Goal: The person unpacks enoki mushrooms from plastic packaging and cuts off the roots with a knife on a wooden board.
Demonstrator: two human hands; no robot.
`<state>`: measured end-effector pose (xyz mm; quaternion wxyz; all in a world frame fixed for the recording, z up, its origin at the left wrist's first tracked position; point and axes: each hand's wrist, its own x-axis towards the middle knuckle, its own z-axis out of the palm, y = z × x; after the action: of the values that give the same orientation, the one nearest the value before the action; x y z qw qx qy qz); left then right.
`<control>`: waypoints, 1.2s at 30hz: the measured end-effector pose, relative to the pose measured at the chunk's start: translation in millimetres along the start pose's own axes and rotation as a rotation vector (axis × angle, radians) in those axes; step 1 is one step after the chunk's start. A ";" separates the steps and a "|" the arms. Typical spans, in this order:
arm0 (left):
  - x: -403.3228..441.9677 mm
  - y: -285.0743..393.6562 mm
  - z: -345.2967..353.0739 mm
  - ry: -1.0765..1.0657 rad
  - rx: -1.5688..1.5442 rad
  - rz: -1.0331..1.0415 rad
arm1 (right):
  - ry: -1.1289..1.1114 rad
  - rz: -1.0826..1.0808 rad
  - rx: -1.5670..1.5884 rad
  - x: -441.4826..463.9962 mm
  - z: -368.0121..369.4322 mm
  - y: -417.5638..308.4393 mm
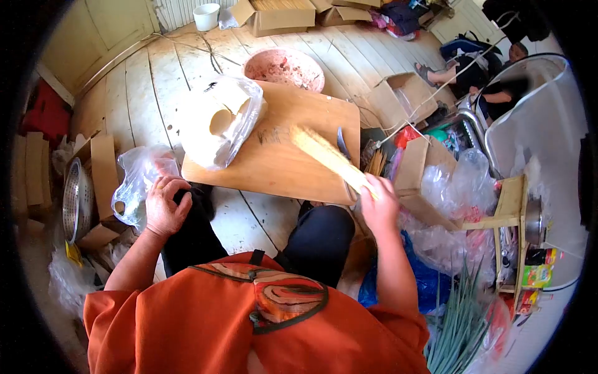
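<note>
Yellow bundle (330, 157) slanting over wooden board (280, 168)

We are gripping the yellow bundle with our right hand (381, 204), while our left hand (167, 207) is resting at our left knee (198, 209) beside a clear plastic bag (135, 187); beyond the wooden board, a pink basin (256, 67) is standing

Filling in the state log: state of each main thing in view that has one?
yellow bundle: held, slanted
right hand: closed around the yellow bundle
left hand: curled, grip unclear
wooden board: dark marks on top
clear bag on the wooden board: partly filled
pink basin: uncovered, dark specks inside
cardboard box right of the pink basin: open
white bucket: upright, uncovered
colander: tipped on edge
</note>
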<state>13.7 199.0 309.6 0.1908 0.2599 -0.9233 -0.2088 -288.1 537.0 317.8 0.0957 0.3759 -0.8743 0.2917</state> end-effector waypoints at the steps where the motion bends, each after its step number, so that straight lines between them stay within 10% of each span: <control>1: -1.8 -1.2 -0.9 -0.001 -0.006 -0.008 | 0.002 -0.014 -0.055 10.8 16.0 1.2; 12: -15.0 -8.2 -11.2 0.048 -0.022 -0.042 | 0.360 0.077 -0.169 118.3 72.2 24.4; 21: -12.9 -16.1 -19.1 0.055 -0.049 -0.010 | 0.153 0.167 -0.382 37.1 -15.7 47.0; 36: -10.7 -16.8 -20.0 0.099 -0.082 -0.016 | 0.188 0.223 -0.072 149.4 80.6 13.5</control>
<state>38.1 186.1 315.6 0.2450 0.2694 -0.9012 -0.2351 -398.0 407.6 304.3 0.1579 0.2439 -0.9077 0.3028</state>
